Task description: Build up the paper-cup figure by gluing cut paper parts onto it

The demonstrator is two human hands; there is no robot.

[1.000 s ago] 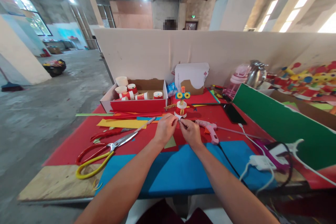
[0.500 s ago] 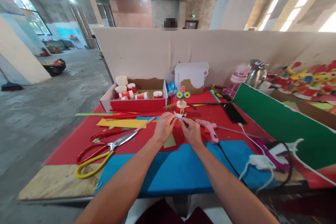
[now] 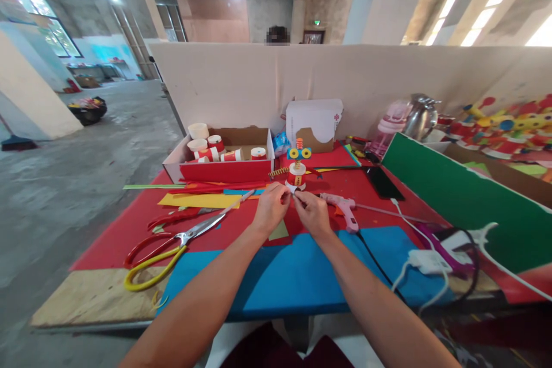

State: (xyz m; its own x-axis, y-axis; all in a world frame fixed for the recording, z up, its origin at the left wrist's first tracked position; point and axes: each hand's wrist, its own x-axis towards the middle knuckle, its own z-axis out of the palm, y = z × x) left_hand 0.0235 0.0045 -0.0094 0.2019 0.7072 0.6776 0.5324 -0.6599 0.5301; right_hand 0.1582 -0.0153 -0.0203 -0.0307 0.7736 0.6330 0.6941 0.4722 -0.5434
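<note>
My left hand (image 3: 271,208) and my right hand (image 3: 314,213) meet over the red table, fingertips pinching a small curled piece of white paper (image 3: 294,189) between them. Just behind it stands a paper-cup figure (image 3: 297,173), red and white, with yellow ring eyes on a blue strip, an orange coil on top and a gold coiled arm at its left. To the right of my right hand lies a pink glue gun (image 3: 345,210). Large scissors (image 3: 190,237) with red and yellow handles rest left of my left hand, beside a yellow paper strip (image 3: 198,201).
An open box (image 3: 224,171) with several paper cups stands at the back left. A black phone (image 3: 383,183) lies at the right, wired to a white charger (image 3: 429,261). A green-sided box (image 3: 448,207) borders the right. Behind rises a white partition (image 3: 233,80).
The white paper has turned slightly between my fingers. Both hands stay almost in the same place, and the view has shifted a little.
</note>
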